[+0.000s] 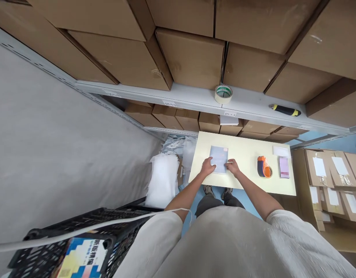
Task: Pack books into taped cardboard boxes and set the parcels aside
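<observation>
On the pale yellow table (244,154) lies a flat blue-grey booklet or packet (220,157) with a small pinkish label at its upper right corner. My left hand (208,166) grips its lower left edge, thumb on top. At its right edge my right hand (232,166) has its fingers pinched together, touching the side. Whether the booklet is inside a clear sleeve is too small to tell. An orange and dark blue tape dispenser (264,167) sits to the right of my right hand.
A pink-purple item (284,167) and a white slip (281,151) lie at the table's right. Above is a shelf (192,94) with boxes, a tape roll (223,94) and a black-yellow tool (285,110). White sheets (162,179) and a black crate (108,222) stand left, boxes (319,166) right.
</observation>
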### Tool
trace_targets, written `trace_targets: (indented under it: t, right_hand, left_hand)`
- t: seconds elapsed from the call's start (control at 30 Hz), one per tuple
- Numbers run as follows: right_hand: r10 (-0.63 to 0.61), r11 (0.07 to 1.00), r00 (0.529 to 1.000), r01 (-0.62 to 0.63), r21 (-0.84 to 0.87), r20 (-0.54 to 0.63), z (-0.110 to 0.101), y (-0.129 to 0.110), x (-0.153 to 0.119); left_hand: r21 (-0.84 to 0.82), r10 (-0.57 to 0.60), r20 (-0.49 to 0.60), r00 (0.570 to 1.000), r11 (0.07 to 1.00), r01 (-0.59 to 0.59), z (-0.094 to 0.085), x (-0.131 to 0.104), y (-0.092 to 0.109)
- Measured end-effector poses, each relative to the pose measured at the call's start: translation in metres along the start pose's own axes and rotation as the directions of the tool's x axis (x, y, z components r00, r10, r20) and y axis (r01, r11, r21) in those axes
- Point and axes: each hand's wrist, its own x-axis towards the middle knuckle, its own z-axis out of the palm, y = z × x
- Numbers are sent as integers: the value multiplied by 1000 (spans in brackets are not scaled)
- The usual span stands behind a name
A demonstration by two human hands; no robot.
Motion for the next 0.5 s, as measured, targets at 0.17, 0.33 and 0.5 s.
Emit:
trace_targets:
  t: [0.17, 0.33, 0.5]
  right_hand:
    - [-4, 1000, 999, 5, 18, -45, 18, -5, 4]
    - [-7, 1000, 998, 8, 16, -59, 36, -13, 11]
    - [-23, 999, 997, 21, -35, -67, 44, -17, 15]
  left_hand:
    - [-12, -12, -14, 1000, 1000, 12, -15, 12, -9]
    - [-17, -23, -27, 999, 1000, 23, -30, 22, -16]
    - [-12, -7, -25, 1000, 1000, 7, -36, 25, -19]
